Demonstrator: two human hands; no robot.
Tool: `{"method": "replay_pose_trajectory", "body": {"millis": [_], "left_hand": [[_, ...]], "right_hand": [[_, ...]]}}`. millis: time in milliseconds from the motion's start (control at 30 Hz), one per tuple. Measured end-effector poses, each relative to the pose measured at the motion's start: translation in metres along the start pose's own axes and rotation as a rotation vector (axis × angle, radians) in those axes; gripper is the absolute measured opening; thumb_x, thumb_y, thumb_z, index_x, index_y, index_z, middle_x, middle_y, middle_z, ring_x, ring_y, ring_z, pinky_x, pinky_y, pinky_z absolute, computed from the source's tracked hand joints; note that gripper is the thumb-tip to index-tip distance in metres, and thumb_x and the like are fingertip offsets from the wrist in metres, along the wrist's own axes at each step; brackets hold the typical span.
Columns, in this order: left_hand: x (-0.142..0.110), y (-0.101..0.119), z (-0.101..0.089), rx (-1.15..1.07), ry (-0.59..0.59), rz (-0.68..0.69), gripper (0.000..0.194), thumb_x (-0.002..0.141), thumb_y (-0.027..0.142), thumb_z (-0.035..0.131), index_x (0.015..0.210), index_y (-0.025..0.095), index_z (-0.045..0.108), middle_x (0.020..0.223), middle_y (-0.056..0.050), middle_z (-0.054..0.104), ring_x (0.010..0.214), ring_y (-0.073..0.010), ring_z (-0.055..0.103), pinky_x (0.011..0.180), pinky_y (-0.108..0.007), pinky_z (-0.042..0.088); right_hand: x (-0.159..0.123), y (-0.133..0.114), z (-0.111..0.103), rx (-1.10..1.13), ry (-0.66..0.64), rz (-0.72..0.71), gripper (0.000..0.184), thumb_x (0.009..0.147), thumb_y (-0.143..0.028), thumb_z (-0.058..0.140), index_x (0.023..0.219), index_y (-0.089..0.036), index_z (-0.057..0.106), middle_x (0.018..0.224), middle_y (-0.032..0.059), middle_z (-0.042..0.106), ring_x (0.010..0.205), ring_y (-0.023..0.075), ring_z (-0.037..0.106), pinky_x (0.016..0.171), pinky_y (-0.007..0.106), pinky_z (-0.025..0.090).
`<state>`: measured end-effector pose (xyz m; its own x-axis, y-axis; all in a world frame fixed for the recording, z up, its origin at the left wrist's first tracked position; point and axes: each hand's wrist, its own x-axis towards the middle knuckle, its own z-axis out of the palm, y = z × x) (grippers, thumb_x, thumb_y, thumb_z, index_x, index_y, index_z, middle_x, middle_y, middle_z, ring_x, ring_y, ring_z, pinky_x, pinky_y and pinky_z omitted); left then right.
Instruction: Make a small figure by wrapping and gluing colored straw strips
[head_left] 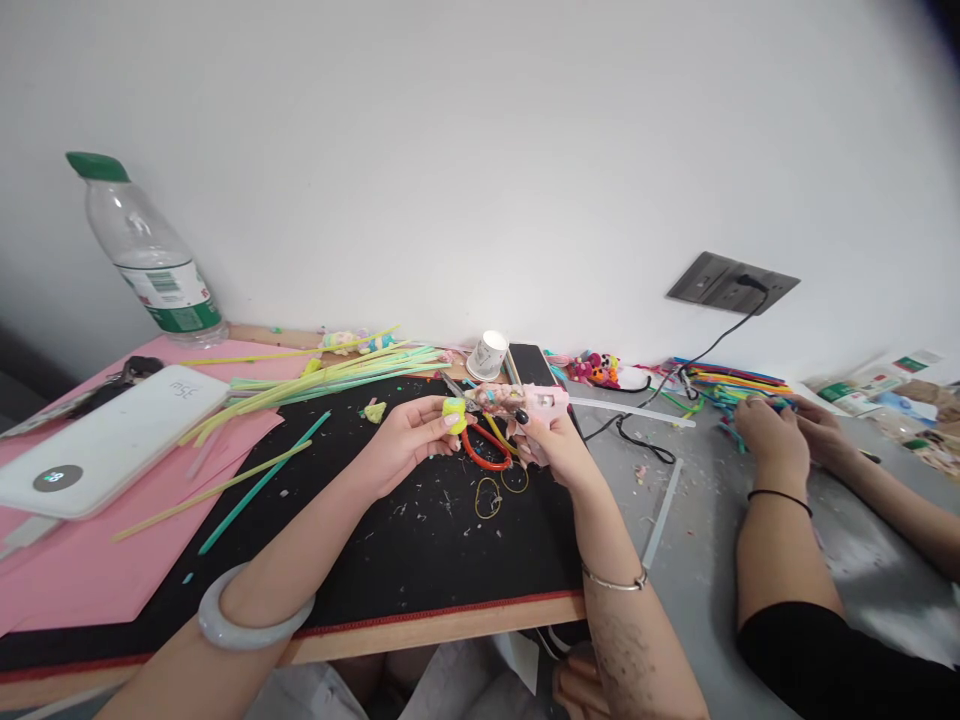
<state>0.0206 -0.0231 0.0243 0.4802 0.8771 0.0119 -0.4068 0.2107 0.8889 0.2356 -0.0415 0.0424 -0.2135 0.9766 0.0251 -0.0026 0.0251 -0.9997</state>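
My left hand [409,437] pinches a small bright yellow fuzzy piece [454,414] between thumb and fingertips. In my right hand [559,450] is a pale pink hot glue gun [546,402], its lumpy, crusted front [495,397] pointing left at the yellow piece. Whether the tip touches that piece, I cannot tell. Beneath my hands lie scissors with red-orange handles [486,462], partly covered. Two thin rubber bands [487,498] rest on the black mat [450,560] just in front of them.
Yellow and green pipe cleaners [330,378] lie left, near a white power bank [112,440] and a plastic bottle [161,260]. A paper cup [489,354] and phone [529,366] stand behind. A black cord [705,352] hangs from the outlet. At right, another person's hands [776,440] handle pipe cleaners.
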Motion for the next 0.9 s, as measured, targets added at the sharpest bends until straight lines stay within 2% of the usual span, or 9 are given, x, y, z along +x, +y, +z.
{"method": "replay_pose_trajectory", "body": {"millis": [267, 367, 467, 600, 800, 900], "left_hand": [[0.0034, -0.0036, -0.0022, 0.202, 0.177, 0.088, 0.028, 0.068, 0.031, 0.072, 0.089, 0.017, 0.060, 0.077, 0.001, 0.061, 0.063, -0.0094, 0.057, 0.062, -0.024, 0.047], [0.0049, -0.0049, -0.0038, 0.288, 0.209, 0.115, 0.030, 0.066, 0.032, 0.073, 0.088, 0.016, 0.059, 0.077, 0.000, 0.062, 0.063, -0.0111, 0.058, 0.062, -0.026, 0.047], [0.0061, -0.0061, -0.0045, 0.337, 0.242, 0.133, 0.032, 0.065, 0.034, 0.073, 0.087, 0.016, 0.058, 0.079, -0.001, 0.063, 0.064, -0.0120, 0.059, 0.062, -0.027, 0.047], [0.0070, -0.0072, -0.0043, 0.363, 0.260, 0.130, 0.032, 0.064, 0.035, 0.073, 0.085, 0.016, 0.058, 0.078, -0.001, 0.063, 0.064, -0.0125, 0.059, 0.062, -0.028, 0.047], [0.0058, -0.0044, -0.0013, 0.365, 0.268, 0.122, 0.032, 0.063, 0.033, 0.073, 0.085, 0.016, 0.057, 0.079, -0.001, 0.063, 0.063, -0.0128, 0.059, 0.061, -0.027, 0.047], [0.0047, -0.0029, 0.0004, 0.369, 0.275, 0.105, 0.031, 0.062, 0.031, 0.074, 0.084, 0.016, 0.057, 0.078, -0.001, 0.063, 0.063, -0.0131, 0.059, 0.061, -0.028, 0.048]], "right_hand": [[0.0008, 0.0000, 0.0012, -0.063, 0.020, 0.024, 0.029, 0.074, -0.044, 0.062, 0.076, -0.016, 0.054, 0.047, -0.0072, 0.038, 0.037, 0.0049, 0.031, 0.037, 0.020, 0.024], [0.0012, 0.0016, 0.0014, -0.091, -0.017, 0.022, 0.027, 0.075, -0.042, 0.062, 0.076, -0.016, 0.055, 0.048, -0.0064, 0.040, 0.038, 0.0053, 0.032, 0.038, 0.020, 0.026], [0.0015, 0.0025, 0.0011, -0.107, 0.001, 0.007, 0.023, 0.076, -0.038, 0.061, 0.079, -0.016, 0.056, 0.048, -0.0072, 0.039, 0.038, 0.0049, 0.030, 0.037, 0.020, 0.024], [0.0015, 0.0015, 0.0015, -0.104, -0.019, 0.006, 0.029, 0.076, -0.039, 0.060, 0.092, -0.015, 0.057, 0.047, -0.0082, 0.038, 0.038, 0.0052, 0.029, 0.037, 0.020, 0.024], [0.0020, 0.0032, 0.0016, -0.118, 0.012, 0.012, 0.027, 0.076, -0.039, 0.060, 0.088, -0.016, 0.056, 0.048, -0.0083, 0.037, 0.039, 0.0048, 0.027, 0.037, 0.020, 0.022], [0.0020, 0.0037, 0.0018, -0.116, -0.009, 0.033, 0.026, 0.076, -0.039, 0.060, 0.087, -0.016, 0.056, 0.048, -0.0080, 0.037, 0.039, 0.0053, 0.029, 0.038, 0.020, 0.024]]}}
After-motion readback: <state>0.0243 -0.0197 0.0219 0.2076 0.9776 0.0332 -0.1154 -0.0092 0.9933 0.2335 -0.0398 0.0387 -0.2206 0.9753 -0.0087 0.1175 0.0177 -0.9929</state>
